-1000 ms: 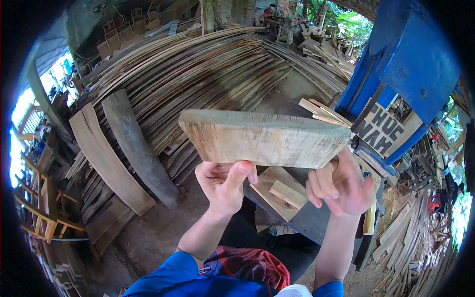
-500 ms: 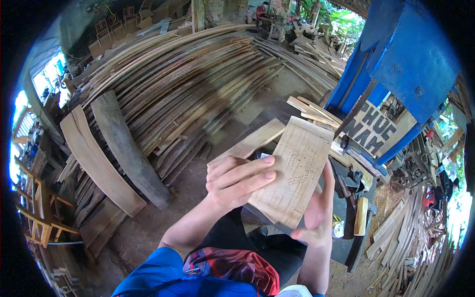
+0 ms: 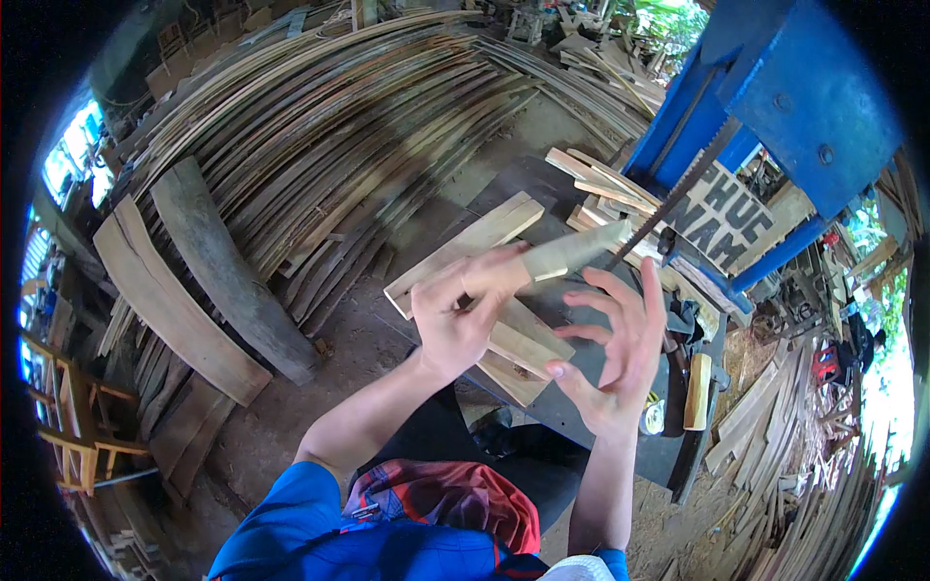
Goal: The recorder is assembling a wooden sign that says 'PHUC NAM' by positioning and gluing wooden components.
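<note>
My left hand (image 3: pixel 465 305) is closed on one end of a pale wooden board (image 3: pixel 573 252). The board is tilted so that it looks narrow, and it is smeared by motion. Its far end comes close to the toothed saw blade (image 3: pixel 686 189); whether they touch I cannot tell. Just right of the board, my right hand (image 3: pixel 620 353) has its fingers curved and spread, with nothing in them. Below both hands, wooden pieces (image 3: pixel 528 341) lie on the dark machine table (image 3: pixel 572 412). Another long wooden piece (image 3: pixel 475 242) rests on the table beyond my left hand.
A blue saw machine (image 3: pixel 814 107) rises at the right. Several wood strips (image 3: pixel 605 189) lie near its blade. A yellowish wood block (image 3: pixel 697 392) and a small round object (image 3: pixel 652 414) sit at the table's right. Long planks (image 3: pixel 329 145) cover the floor at the far left.
The board has turned from showing its dotted broad face to being seen nearly edge-on, farther away. My right hand has let go of it. Wooden pieces underneath have come into view.
</note>
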`<move>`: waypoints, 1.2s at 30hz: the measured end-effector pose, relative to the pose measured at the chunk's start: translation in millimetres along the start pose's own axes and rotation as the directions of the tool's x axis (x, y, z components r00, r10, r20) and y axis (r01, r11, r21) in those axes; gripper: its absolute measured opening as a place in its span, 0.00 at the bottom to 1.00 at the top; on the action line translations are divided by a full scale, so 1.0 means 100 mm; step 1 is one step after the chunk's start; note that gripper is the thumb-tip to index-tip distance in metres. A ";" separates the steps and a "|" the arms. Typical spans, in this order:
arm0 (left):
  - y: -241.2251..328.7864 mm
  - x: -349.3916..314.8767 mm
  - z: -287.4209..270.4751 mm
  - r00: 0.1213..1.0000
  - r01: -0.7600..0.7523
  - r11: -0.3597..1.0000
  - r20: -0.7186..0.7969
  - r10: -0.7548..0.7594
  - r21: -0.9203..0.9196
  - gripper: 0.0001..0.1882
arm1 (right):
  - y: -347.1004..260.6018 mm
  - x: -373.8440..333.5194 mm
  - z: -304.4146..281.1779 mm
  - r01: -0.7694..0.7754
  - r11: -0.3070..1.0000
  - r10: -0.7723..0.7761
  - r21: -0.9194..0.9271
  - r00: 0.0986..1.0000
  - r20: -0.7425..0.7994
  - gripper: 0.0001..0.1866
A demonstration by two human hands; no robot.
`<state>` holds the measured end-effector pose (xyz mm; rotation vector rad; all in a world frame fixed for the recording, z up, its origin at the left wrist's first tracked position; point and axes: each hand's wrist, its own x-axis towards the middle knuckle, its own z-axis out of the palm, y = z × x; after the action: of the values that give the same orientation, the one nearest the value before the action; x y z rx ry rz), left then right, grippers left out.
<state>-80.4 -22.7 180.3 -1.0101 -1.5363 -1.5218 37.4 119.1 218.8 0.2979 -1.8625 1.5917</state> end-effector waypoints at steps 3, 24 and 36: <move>0.23 0.06 -0.01 0.728 0.575 0.593 0.021 -0.685 -0.564 0.06 | -0.07 -0.01 0.04 0.013 0.999 -0.016 -0.037 0.994 -0.107 0.53; 0.55 0.54 -0.26 0.846 0.194 0.537 -0.137 -0.515 -0.821 0.07 | -0.42 0.28 0.40 0.180 0.967 -0.173 0.182 0.984 -0.051 0.52; 0.52 0.38 -0.32 0.851 0.292 0.644 -0.115 -0.512 -0.707 0.07 | -0.26 0.04 0.36 0.102 0.981 -0.082 0.166 0.989 -0.119 0.54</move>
<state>-49.9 -54.4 237.5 -0.7392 -1.0200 -2.5509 37.3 80.6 240.2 0.3579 -1.6074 1.6732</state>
